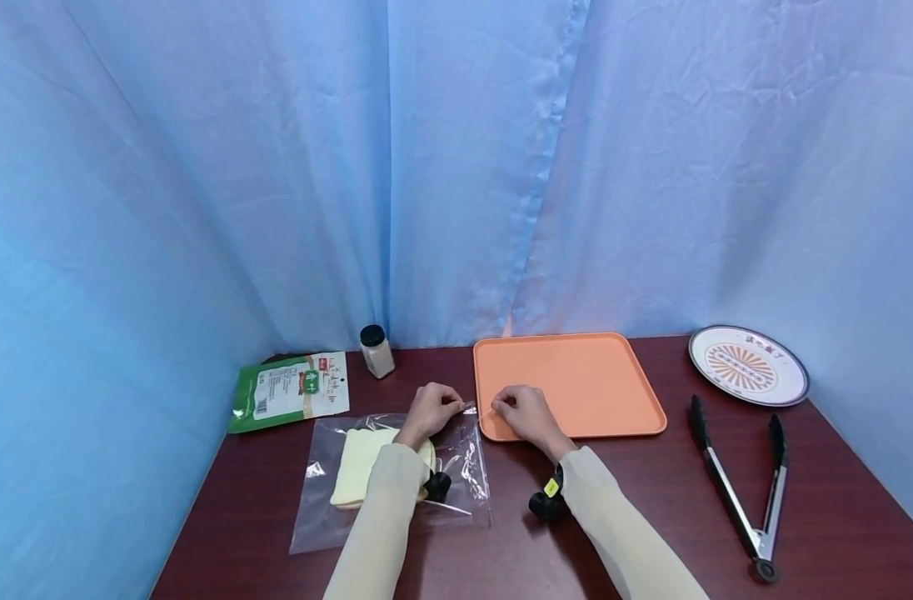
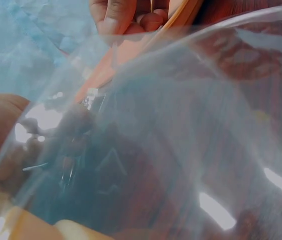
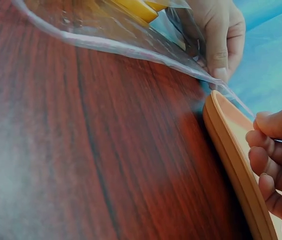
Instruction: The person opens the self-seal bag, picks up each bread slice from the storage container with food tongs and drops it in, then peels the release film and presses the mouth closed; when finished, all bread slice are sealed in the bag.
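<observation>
A clear plastic bag (image 1: 317, 500) lies on the table with flat, pale yellow, bread-like slices (image 1: 359, 467) inside. My left hand (image 1: 430, 410) reaches across the bag and pinches the far corner of its right-hand edge. Just right of it, my right hand (image 1: 530, 412) pinches the end of a thin clear strip between thumb and forefinger, over the left edge of an orange tray (image 1: 569, 383). In the right wrist view the strip (image 3: 238, 102) stretches from the bag's edge by the left fingers to the right fingertips. The bag's mouth bows up in the left wrist view.
A green and white packet (image 1: 291, 392) and a black-capped shaker (image 1: 377, 352) stand at the back left. Toward the right are a patterned white plate (image 1: 749, 367) and spread tongs (image 1: 734, 492). A blue curtain (image 1: 456, 167) hangs behind the table.
</observation>
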Demonstrator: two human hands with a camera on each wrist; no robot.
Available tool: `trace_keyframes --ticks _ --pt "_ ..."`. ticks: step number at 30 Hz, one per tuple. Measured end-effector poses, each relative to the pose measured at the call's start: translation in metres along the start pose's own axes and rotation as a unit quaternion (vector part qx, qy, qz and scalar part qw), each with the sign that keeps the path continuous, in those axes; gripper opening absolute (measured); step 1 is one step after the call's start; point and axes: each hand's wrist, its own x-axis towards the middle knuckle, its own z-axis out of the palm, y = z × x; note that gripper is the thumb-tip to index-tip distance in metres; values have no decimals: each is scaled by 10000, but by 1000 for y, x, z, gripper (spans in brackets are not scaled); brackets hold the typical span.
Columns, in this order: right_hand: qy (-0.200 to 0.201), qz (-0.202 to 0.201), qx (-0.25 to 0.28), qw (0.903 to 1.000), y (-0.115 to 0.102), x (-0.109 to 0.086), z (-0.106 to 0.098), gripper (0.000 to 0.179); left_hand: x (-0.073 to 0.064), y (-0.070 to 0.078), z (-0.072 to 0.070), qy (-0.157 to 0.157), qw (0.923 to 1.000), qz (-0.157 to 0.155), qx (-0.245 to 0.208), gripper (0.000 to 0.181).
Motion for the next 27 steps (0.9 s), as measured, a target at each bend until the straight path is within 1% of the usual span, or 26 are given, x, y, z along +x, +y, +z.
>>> trace_keyframes --ticks 5,10,17,27 --pt "65 88 200 9997 3 -5 -3 9 0 0 1 13 10000 31 34 11" --pt "66 207 250 9995 6 -10 -9 10 0 0 1 26 10000 30 10 11" --pt "179 212 330 9991 10 -16 -17 10 0 0 1 134 9995 290 66 11" --pt "252 312 311 9987 24 -28 -33 11 -1 0 0 112 9995 281 -4 12"
